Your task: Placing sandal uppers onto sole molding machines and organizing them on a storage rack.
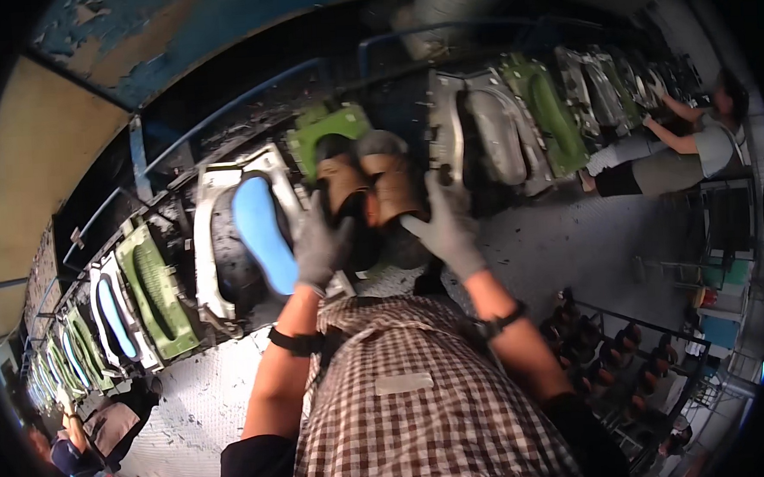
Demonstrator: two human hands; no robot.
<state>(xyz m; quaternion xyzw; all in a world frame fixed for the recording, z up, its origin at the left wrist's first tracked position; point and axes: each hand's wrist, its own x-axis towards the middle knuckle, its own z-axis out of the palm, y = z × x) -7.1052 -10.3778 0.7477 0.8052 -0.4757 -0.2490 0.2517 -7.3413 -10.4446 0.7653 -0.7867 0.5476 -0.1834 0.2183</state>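
Note:
Before me is a pair of shoes, brown with dark ends and a bit of orange between them. My left hand point(320, 246), in a grey glove, grips the left shoe point(342, 178) at its outer side. The right shoe point(390, 184) is held by my right hand point(444, 228), also gloved, with its thumb lying against the shoe. Motion blurs the shoes and the fingers somewhat. Just behind them stands a green mould plate point(329, 131). Beside my left hand a blue sole-shaped piece point(263, 230) lies on an open silver mould point(210, 247).
A long row of green point(156, 293) and silver moulds point(493, 129) curves past on both sides. One co-worker point(697, 148) is at the far right, another point(94, 431) at the lower left. A dark rack of shoes point(608, 352) stands at the right. Blue rails point(237, 104) run behind the moulds.

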